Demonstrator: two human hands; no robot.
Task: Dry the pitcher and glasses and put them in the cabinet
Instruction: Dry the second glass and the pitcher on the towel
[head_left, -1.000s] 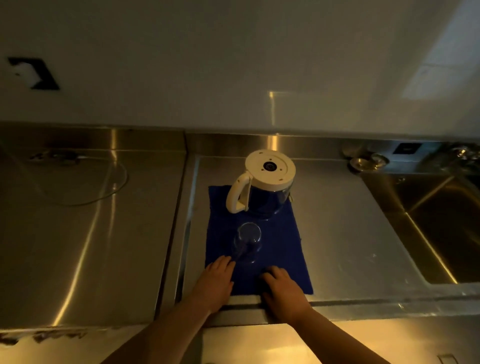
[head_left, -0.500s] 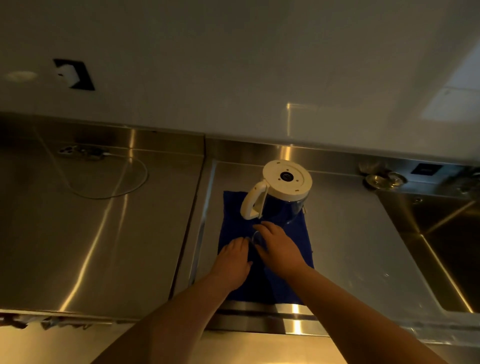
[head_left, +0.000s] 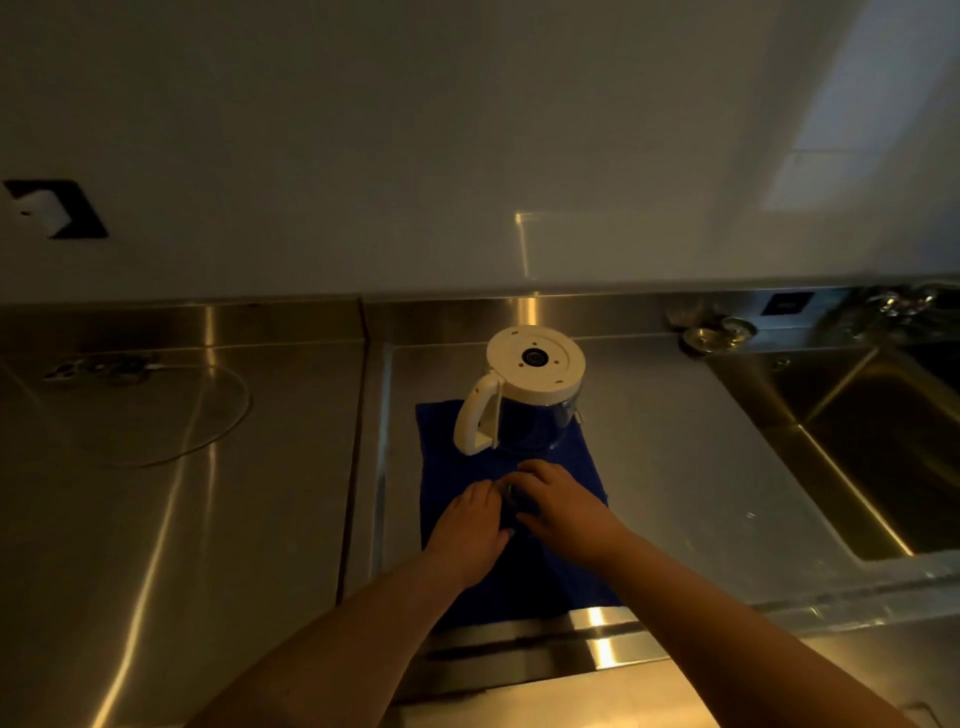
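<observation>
Both hands close on the glass (head_left: 514, 501), which stands on the blue towel (head_left: 582, 467) just in front of the upturned pitcher (head_left: 530, 395). The right hand (head_left: 563, 506) curls round it, seemingly to lift it for drying; the left hand (head_left: 470, 525) rests beside it, fingers together, though dim light hides whether they touch the glass

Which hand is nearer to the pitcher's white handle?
The right hand. Its fingertips reach up close below the pitcher handle, curled around the glass on the blue towel. The left hand sits lower, beside the glass.
</observation>
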